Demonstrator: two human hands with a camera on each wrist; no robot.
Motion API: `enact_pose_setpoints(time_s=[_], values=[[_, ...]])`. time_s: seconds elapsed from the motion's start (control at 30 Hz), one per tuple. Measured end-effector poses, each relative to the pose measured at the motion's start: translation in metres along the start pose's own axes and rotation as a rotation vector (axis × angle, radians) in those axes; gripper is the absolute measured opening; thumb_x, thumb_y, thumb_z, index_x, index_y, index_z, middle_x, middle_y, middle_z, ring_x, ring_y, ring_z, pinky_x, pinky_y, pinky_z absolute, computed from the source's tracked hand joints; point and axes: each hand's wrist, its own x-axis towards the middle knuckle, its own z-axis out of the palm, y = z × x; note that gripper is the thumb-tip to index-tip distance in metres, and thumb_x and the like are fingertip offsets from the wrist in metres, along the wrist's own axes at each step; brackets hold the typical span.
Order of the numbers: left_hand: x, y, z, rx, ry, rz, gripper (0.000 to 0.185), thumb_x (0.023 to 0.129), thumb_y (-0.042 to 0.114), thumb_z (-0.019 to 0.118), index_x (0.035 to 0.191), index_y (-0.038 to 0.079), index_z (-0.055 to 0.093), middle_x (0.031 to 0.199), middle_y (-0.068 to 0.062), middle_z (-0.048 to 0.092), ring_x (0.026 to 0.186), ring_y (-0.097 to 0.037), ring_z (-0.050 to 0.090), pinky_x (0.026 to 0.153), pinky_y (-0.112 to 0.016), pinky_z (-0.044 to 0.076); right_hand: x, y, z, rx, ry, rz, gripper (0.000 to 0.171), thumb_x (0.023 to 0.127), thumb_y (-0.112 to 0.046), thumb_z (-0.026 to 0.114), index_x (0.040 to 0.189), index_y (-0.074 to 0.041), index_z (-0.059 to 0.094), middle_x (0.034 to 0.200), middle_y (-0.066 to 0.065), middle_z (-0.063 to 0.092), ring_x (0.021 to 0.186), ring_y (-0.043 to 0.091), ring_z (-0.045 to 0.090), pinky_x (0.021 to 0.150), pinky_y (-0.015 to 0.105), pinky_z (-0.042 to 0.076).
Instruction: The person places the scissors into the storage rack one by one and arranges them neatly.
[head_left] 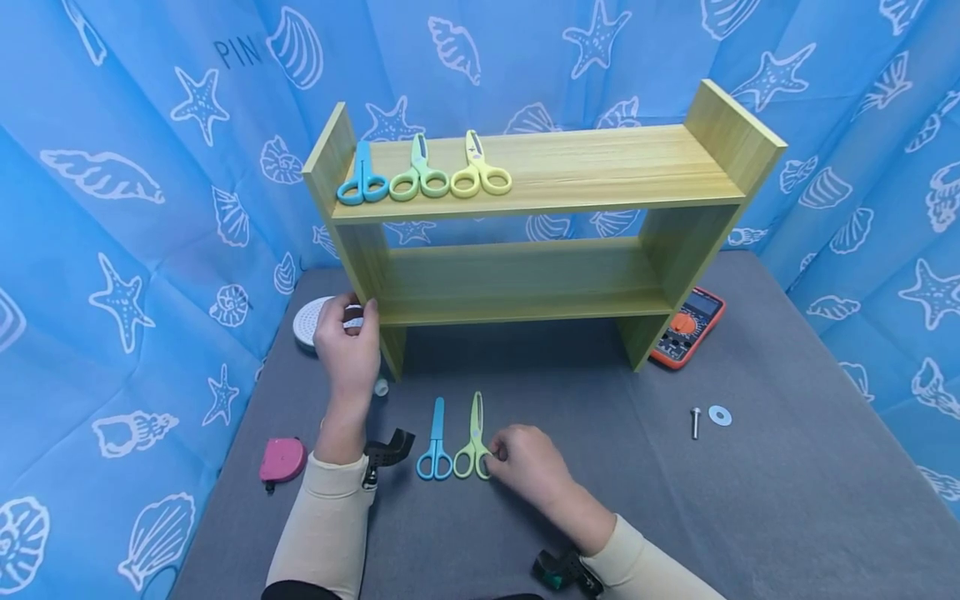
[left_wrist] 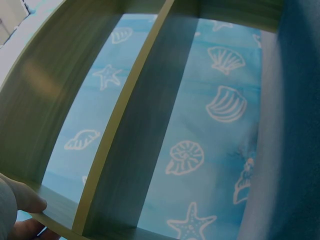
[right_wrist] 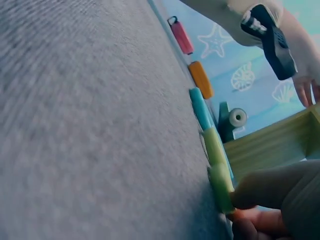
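Wooden shelf stood on the grey surface; left hand gripped its left upright. Right hand, fingers curled, pinched the green scissors' handle loops on the surface beside the blue scissors. Long axis ran front-to-back, blades pointing at the shelf. Step looked like pickup; next likely needs a clean lift.

Right of the three scissors on the wooden shelf's top board you have bare room; its middle board lies open.
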Motion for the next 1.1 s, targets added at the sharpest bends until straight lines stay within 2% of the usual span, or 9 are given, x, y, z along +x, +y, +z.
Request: enact_pose_setpoints(time_s=[0.17,0.33,0.5,0.63,0.83,1.1], values=[[0.000,-0.001,0.000,0.007,0.003,0.010,0.014,0.093,-0.009,0.065,0.105,-0.018,0.067,0.098,-0.031,0.062,0.089,-0.043,0.064,0.066,-0.013,0.046,0.000,-0.001,0.001,0.015,0.028,0.030,0.014,0.074,-0.010,0.073,0.066,-0.019,0.067,0.059,-0.016,0.054,0.051,0.001,0.043,0.048,0.022,0.040],[0.000,-0.003,0.000,0.005,-0.002,0.015,0.015,0.094,-0.009,0.066,0.106,-0.017,0.067,0.099,-0.031,0.062,0.089,-0.042,0.064,0.066,-0.013,0.047,-0.003,0.000,-0.008,0.087,0.044,0.061,0.013,0.071,-0.006,0.070,0.066,-0.017,0.066,0.059,-0.014,0.055,0.052,0.001,0.045,0.049,0.022,0.041],[0.000,-0.003,0.000,-0.003,-0.006,0.016,0.015,0.094,-0.009,0.066,0.106,-0.018,0.067,0.099,-0.031,0.061,0.089,-0.043,0.064,0.067,-0.014,0.048,-0.007,0.001,-0.028,0.153,0.020,0.109,0.015,0.073,-0.003,0.068,0.066,-0.015,0.066,0.058,-0.014,0.055,0.050,0.002,0.047,0.050,0.022,0.041],[0.000,-0.003,0.000,-0.008,-0.006,0.008,0.016,0.094,-0.009,0.066,0.106,-0.018,0.067,0.099,-0.032,0.062,0.089,-0.043,0.064,0.067,-0.015,0.048,-0.010,0.000,-0.045,0.163,0.009,0.132,0.016,0.074,-0.003,0.068,0.065,-0.016,0.067,0.058,-0.014,0.054,0.051,0.003,0.047,0.052,0.023,0.041],[-0.001,-0.001,0.000,-0.011,-0.006,0.006,0.016,0.094,-0.009,0.066,0.106,-0.018,0.067,0.099,-0.032,0.062,0.089,-0.044,0.064,0.066,-0.015,0.047,-0.017,0.001,-0.070,0.164,0.002,0.219,0.015,0.073,-0.005,0.070,0.066,-0.018,0.068,0.058,-0.013,0.055,0.052,0.005,0.048,0.053,0.023,0.040],[0.000,0.000,0.001,-0.009,0.011,0.005,0.015,0.093,-0.009,0.066,0.105,-0.019,0.067,0.099,-0.032,0.062,0.089,-0.044,0.064,0.066,-0.016,0.047,-0.024,-0.002,-0.106,0.186,0.050,0.292,0.003,0.076,-0.009,0.075,0.078,-0.012,0.075,0.066,-0.008,0.062,0.057,0.009,0.054,0.054,0.026,0.044]])
